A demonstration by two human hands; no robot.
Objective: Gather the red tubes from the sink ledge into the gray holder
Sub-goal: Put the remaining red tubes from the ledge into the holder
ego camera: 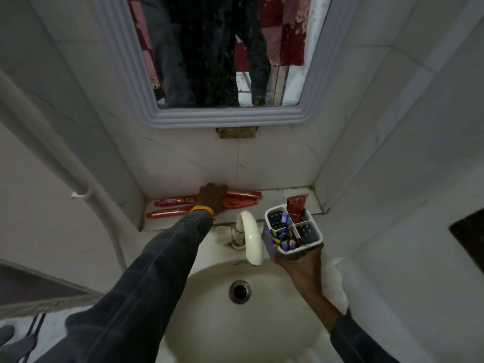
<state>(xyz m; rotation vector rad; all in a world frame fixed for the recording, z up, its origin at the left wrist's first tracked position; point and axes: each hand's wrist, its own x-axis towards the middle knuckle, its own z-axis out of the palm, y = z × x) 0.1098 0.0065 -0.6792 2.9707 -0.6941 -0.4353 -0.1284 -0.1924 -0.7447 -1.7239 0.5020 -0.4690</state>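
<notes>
Several red tubes lie flat on the sink ledge (275, 195) against the back wall: two to the left (172, 201) and two to the right (242, 199) of my left hand. My left hand (212, 196) rests palm down on the tubes in the middle; whether its fingers grip one is hidden. My right hand (301, 260) holds the gray holder (294, 233) above the basin's right side. The holder has four compartments; one red tube (296, 208) stands upright in its far compartment, and purple toothbrush heads fill the near left one.
A cream tap (250, 237) arches over the basin (222, 323) between my arms, with the drain (239, 291) below it. A framed mirror (225, 61) hangs above the ledge. Tiled walls close in on both sides; a white pipe (65, 166) runs down the left.
</notes>
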